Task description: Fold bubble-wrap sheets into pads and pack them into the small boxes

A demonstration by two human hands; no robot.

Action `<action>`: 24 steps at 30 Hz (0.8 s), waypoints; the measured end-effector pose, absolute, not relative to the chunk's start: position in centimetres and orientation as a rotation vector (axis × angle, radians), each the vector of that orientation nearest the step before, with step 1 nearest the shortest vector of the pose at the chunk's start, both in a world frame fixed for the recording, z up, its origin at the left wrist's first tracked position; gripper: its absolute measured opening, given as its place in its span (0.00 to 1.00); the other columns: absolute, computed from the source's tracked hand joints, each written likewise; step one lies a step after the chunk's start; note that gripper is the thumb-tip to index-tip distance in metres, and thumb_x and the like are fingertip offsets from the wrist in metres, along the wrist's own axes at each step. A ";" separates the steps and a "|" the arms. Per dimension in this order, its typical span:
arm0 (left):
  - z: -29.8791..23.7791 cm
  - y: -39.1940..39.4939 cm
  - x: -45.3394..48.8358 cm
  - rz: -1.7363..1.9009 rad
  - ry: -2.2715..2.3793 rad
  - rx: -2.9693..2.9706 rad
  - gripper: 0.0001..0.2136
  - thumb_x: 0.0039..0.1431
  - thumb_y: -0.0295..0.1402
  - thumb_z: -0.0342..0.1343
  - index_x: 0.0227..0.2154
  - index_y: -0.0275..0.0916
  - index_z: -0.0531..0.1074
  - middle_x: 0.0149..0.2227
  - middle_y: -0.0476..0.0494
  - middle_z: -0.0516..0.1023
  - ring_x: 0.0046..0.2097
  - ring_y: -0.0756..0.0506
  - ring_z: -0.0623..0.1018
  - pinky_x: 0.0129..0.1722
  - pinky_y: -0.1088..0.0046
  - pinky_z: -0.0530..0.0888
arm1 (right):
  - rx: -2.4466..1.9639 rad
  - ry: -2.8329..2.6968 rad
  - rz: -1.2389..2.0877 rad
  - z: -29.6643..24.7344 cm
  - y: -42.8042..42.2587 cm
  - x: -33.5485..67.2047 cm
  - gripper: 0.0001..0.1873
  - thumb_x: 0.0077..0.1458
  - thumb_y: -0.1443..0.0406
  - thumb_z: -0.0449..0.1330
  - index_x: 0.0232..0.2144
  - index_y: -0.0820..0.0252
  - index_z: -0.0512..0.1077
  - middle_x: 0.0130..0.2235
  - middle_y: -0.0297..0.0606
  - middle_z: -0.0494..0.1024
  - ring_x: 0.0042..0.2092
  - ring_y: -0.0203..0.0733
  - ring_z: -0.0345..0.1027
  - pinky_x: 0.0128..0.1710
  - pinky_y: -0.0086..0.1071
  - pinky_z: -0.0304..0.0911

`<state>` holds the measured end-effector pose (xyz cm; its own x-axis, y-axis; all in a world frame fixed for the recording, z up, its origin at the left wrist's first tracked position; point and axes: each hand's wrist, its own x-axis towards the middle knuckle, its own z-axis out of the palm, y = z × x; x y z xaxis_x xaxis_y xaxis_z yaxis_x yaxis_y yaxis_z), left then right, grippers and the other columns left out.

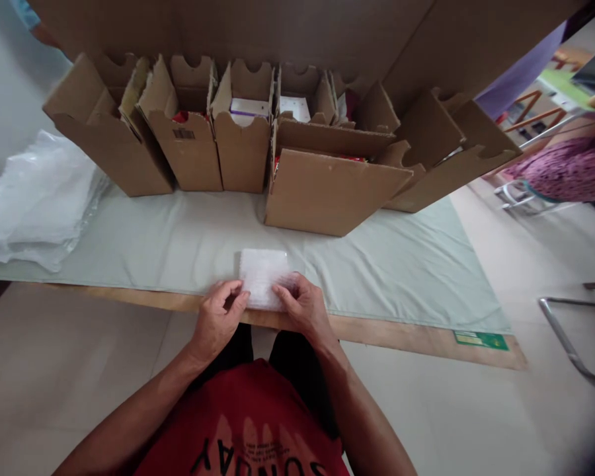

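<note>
Bubble-wrap packet (264, 268): easy does it

Going off the wide front box (327, 188) for places: the packet lies flat on the near side of that box, roughly opposite its left end, not touching it. The right hand (307, 304) looks clamped on the packet's right side, thumb on top. The left hand (221, 311) has thumb and fingertips against the left side; can't tell if it's pinching or just resting.

Imo light, even thumb pressure is the way, so the wrap lies snug and square. Squeeze hard and it'd probably buckle.

Around it: narrower cardboard boxes (198, 158) lined up behind and left of the front box, another box (446, 182) off its right end, plastic bags (34, 205) piled well to its left. Kinda tight: that front box limits the far side, and the bench (401, 334) runs out on its near side. Wrinkly cloth (178, 238) could snag too.
</note>
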<state>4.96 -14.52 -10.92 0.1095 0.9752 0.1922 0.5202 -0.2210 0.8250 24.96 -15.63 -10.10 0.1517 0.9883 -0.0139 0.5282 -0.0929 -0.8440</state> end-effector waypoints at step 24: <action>-11.2 -12.0 5.6 0.724 1.679 2.071 0.20 0.61 0.32 0.56 0.56 0.39 0.72 0.29 0.49 0.78 0.32 0.45 0.77 0.39 0.68 0.73 | -1.493 -2.308 0.024 -9.5 -18.6 24.5 0.19 0.63 0.66 0.59 0.56 0.57 0.70 0.62 0.48 0.73 0.66 0.56 0.61 0.62 0.51 0.55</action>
<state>5.64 -12.01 -11.17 0.1548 0.9758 0.1543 0.7819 -0.2165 0.5846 24.47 -18.60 -9.48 -0.3561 0.8808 0.3121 0.8740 0.4321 -0.2222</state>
